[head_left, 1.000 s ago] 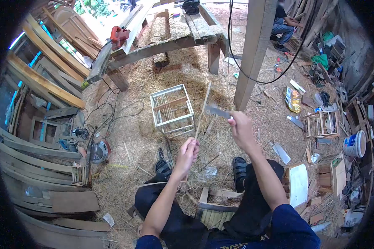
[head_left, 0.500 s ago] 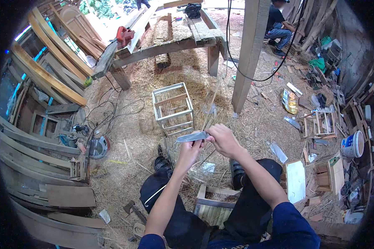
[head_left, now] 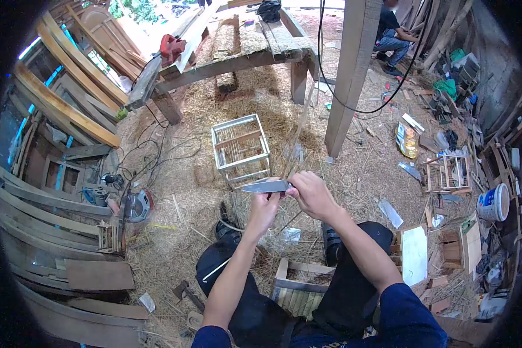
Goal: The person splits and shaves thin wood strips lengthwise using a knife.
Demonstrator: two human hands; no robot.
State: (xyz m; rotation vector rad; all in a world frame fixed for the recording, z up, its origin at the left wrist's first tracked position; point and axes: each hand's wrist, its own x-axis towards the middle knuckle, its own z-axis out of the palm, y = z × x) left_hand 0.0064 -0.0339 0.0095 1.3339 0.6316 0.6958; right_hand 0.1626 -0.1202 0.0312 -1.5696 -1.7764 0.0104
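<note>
The right hand [head_left: 313, 196] is wrapped around the knife [head_left: 264, 187] by its handle. Its blade points left, lying across just past the left hand [head_left: 263, 210]. The left hand seems to be curled around a thin wood strip [head_left: 301, 127]. The blurry strip runs away from the person, crossways to the blade. One second ago, the hands were well apart, with the knife farther out; now they are close together.

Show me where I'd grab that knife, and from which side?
Hold the knife by its handle end, mostly hidden in the right hand, coming from the right. That's probably best because the bare blade points left, near the left hand.
</note>
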